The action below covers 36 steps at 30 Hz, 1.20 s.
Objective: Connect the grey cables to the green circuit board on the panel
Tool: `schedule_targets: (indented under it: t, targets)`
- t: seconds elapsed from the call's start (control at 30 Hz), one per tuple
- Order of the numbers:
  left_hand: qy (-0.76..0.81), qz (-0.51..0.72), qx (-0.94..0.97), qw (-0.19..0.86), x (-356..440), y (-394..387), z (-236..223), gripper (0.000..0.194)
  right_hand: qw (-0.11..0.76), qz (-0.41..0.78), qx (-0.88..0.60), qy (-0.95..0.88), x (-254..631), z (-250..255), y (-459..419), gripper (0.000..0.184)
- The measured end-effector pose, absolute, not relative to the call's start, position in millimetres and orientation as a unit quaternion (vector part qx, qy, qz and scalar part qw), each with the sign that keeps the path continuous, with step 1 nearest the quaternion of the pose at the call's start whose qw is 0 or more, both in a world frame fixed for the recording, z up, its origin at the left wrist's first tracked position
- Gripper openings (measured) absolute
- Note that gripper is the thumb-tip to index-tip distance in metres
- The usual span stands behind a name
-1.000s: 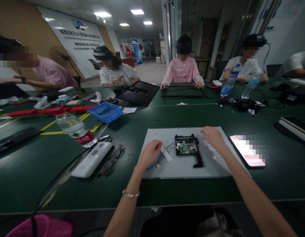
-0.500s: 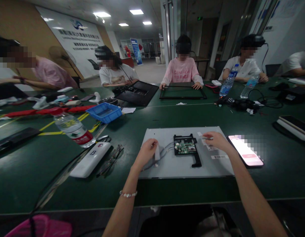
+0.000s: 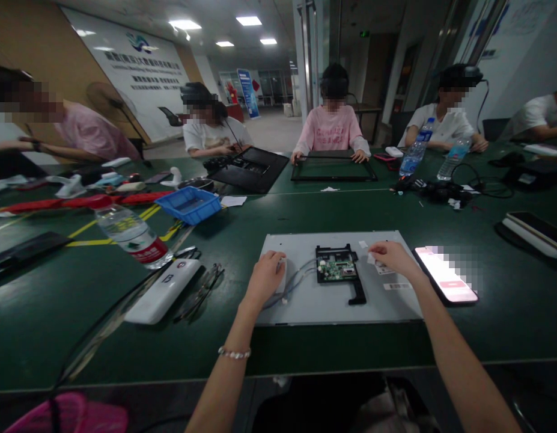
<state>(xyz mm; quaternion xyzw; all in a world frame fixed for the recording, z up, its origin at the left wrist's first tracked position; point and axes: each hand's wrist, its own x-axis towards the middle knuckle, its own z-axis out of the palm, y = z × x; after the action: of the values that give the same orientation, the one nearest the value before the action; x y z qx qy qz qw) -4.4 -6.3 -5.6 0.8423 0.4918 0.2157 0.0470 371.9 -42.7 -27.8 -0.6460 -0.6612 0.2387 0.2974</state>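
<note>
A grey flat panel (image 3: 305,310) lies on the table in front of me. At its middle sits a black bracket (image 3: 358,293) with a green circuit board (image 3: 339,270), and grey cables (image 3: 298,278) run left from it. My left hand (image 3: 265,278) is at the panel's left edge, fingers curled on a white strip (image 3: 282,281) partly hidden by them. My right hand (image 3: 393,258) is over the right part, its fingertips pinched together at a small white label (image 3: 371,260); whether they grip it is unclear. A barcode sticker (image 3: 396,287) lies below that hand.
A lit phone (image 3: 446,273) lies right of the panel. To the left are a white power bank (image 3: 163,291), glasses (image 3: 203,291), a water bottle (image 3: 131,234) and a blue tray (image 3: 188,204). Across the table, a person in pink (image 3: 333,129) holds a black frame (image 3: 334,178).
The white strip has shifted left with my left hand and now lies close to the panel's left edge. My right hand has come down onto the label area, its fingertips closing together.
</note>
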Motion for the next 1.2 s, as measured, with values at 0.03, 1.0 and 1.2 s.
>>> schedule_targets:
  t: [0.03,1.0,1.2]
  targets:
    - [0.492,0.216,0.842,0.047,-4,-7,-6,0.022,0.299,0.24,-0.647,-0.66,372,-28,-42,0.018]
    - [0.401,0.081,0.907,0.095,98,-16,1,0.074,0.206,0.142,-0.628,-0.737,366,-17,-48,0.021]
    - [0.384,0.078,0.917,0.078,93,-16,0,0.072,0.181,0.12,-0.638,-0.739,369,-22,-44,0.018]
